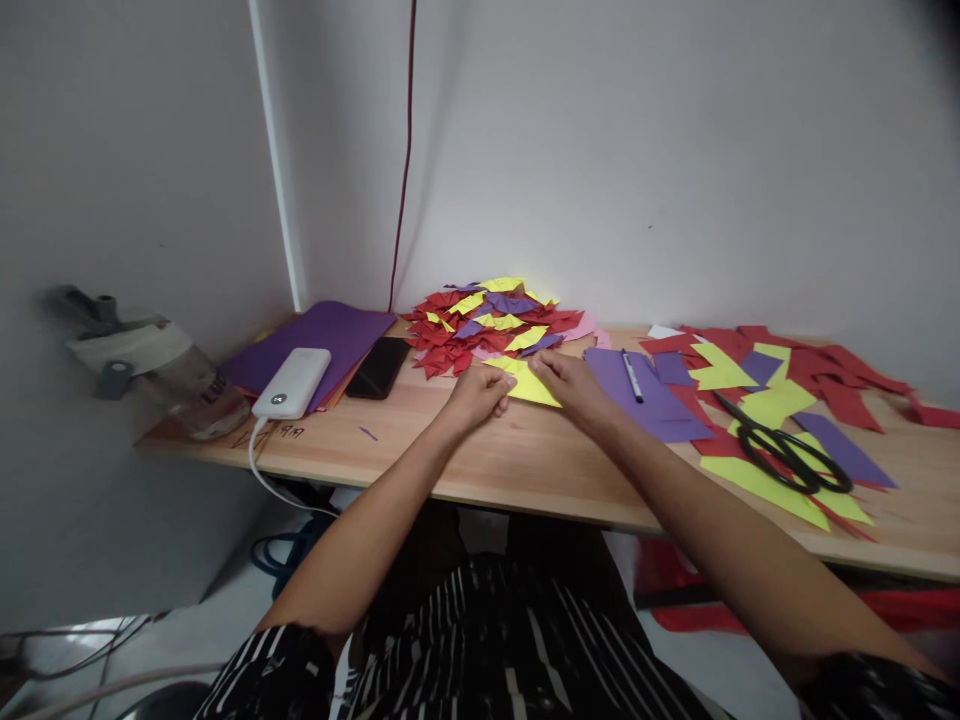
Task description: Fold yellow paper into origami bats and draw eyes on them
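A piece of yellow paper (531, 385) is stretched between my two hands, low over the wooden table (495, 450). My left hand (480, 392) is closed on its left edge, thumb on top. My right hand (564, 380) pinches the upper right part, also with the thumb on top. The fingers under the paper are hidden. Just behind the hands lies a pile of folded paper pieces (480, 325) in red, yellow, purple and pink. Purple paper (637, 400) with a pen (632, 376) on it lies right of my right hand.
Black-handled scissors (787, 455) rest on colored paper scraps (772, 405) at the right. To the left are a black phone (379, 368), a white power bank (294, 384) with a cable, purple sheets (315, 335) and a clear bottle (187, 390). A wall (600, 150) stands behind the table.
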The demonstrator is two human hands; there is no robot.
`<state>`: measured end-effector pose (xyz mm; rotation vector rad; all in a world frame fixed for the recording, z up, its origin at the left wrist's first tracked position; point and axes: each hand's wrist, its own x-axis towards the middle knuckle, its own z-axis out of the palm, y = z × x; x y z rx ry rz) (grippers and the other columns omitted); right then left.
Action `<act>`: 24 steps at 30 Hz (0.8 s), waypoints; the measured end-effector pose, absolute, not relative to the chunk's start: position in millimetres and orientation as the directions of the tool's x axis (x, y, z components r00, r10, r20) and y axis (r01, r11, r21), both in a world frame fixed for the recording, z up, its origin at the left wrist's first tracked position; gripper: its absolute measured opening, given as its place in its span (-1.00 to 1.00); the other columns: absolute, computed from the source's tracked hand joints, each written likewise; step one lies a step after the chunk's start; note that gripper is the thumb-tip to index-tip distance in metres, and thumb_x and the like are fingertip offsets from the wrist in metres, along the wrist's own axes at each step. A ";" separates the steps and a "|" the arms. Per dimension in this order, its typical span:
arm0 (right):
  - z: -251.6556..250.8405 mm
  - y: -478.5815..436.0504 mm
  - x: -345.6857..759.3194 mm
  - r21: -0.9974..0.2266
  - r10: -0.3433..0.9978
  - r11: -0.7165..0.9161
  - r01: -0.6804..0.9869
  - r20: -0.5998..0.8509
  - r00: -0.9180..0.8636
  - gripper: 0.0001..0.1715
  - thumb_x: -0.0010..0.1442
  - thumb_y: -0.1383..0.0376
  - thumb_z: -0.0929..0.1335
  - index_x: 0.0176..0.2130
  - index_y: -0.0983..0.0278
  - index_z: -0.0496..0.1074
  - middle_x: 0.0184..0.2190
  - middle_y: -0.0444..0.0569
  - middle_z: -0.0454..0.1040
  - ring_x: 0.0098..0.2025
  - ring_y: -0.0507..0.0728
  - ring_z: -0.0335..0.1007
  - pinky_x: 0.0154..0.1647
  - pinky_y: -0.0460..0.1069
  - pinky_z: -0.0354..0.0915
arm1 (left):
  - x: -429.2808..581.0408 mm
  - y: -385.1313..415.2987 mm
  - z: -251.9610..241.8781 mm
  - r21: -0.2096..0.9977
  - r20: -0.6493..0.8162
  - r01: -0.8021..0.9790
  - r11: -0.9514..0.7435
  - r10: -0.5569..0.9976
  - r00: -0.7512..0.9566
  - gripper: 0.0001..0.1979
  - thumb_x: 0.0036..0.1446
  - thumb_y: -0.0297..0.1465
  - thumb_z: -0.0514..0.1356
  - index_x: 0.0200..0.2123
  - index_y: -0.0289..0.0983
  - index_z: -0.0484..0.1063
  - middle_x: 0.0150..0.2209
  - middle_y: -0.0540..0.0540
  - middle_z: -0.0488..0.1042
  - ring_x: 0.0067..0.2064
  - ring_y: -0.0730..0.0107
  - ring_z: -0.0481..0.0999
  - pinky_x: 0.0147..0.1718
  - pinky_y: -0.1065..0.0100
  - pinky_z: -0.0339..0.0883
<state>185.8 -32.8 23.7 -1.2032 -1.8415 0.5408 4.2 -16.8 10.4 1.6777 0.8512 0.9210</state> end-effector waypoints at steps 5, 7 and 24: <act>23.1 -31.9 191.6 -0.753 0.908 0.407 0.518 0.395 -0.139 -0.62 0.24 0.07 0.22 -0.50 0.24 0.15 -0.55 -0.18 0.09 -0.46 0.03 0.01 -0.45 -0.05 -0.04 | 3.1 -14.3 7.2 0.961 0.178 0.112 -0.252 0.876 0.448 -0.62 0.12 -0.23 0.15 -0.64 -0.32 0.28 -0.72 0.06 0.30 -0.70 0.66 0.17 -0.63 0.54 0.04; 24.7 -33.3 191.5 -0.777 0.918 0.390 0.494 0.372 -0.140 -0.60 0.25 0.05 0.21 -0.50 0.23 0.14 -0.57 -0.19 0.08 -0.49 0.02 -0.01 -0.49 -0.06 -0.05 | 2.2 -13.4 6.9 0.963 0.179 0.107 -0.249 0.880 0.440 -0.64 0.12 -0.24 0.15 -0.64 -0.32 0.28 -0.72 0.06 0.30 -0.70 0.66 0.17 -0.63 0.53 0.05; 26.9 -32.3 192.2 -0.862 0.938 0.344 0.372 0.301 -0.172 -0.60 0.22 -0.06 0.22 -0.37 0.20 0.28 -0.61 -0.17 0.20 -0.55 0.05 0.10 -0.57 -0.05 0.01 | -0.7 -17.3 15.7 0.988 0.128 0.018 -0.151 0.892 0.434 -0.58 0.05 -0.15 0.23 -0.64 -0.34 0.28 -0.72 0.04 0.31 -0.71 0.68 0.15 -0.69 0.52 -0.09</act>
